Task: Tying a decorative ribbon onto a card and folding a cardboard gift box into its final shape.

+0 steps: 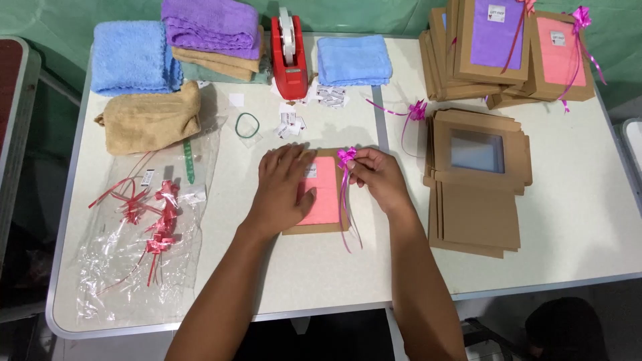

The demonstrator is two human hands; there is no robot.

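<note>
- The flat kraft gift box [328,226] lies at table centre, its window showing a pink towel inside; a magenta ribbon bow [346,157] sits at its upper right corner, tails trailing down toward 6 o'clock past the box edge.
- The left hand [284,190] lies flat on the box lid, fingers spread fairly wide, pressing it down.
- The right hand [378,175] has its fingertips narrowed to a pinch on the bow's knot.
- The ribbon looks thin, slick and feather-light, so it is best taken at the knot, not the loops; the box looks light and stiff, though the window film probably dents, so press on the cardboard frame.
- At 3 o'clock sits a stack of empty window boxes [478,180], with a loose magenta bow [416,110] at 1 o'clock.
- At 2 o'clock, finished boxes [508,50] are piled up.
- At 12 o'clock stands a red tape dispenser [289,63], flanked by folded towels [200,40].
- At 9 o'clock a clear bag of red ribbon bows [150,220] lies on the white table [301,281].
</note>
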